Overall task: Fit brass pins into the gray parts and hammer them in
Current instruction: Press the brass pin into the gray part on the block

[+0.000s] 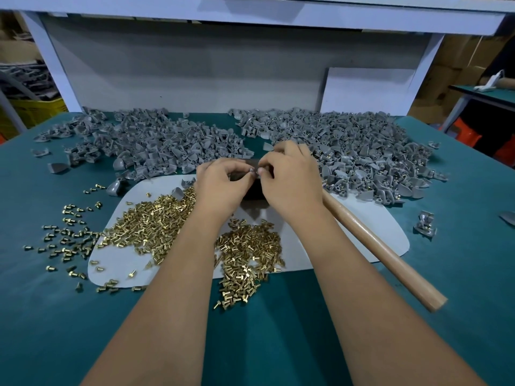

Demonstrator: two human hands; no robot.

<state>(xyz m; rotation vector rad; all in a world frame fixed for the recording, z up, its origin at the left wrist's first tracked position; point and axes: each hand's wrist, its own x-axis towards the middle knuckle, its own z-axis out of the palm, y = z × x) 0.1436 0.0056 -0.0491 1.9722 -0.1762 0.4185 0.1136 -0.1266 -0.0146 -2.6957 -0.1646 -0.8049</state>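
Nearest, brass pins (156, 221) lie heaped on a pale mat (362, 232) and spill lower left onto the green table (278, 344). A wooden hammer handle (384, 254) runs toward lower right. At centre, the left hand (220, 185) and right hand (287, 176) meet, fingertips pinching a small gray part (252, 171) between them above a dark block (255, 190). Beyond, two heaps of gray parts (348, 146) fill upper left and upper right.

Pins (156, 218) lie on the mat (370, 235), parts (362, 146) heaped behind, hammer handle (384, 252) at right
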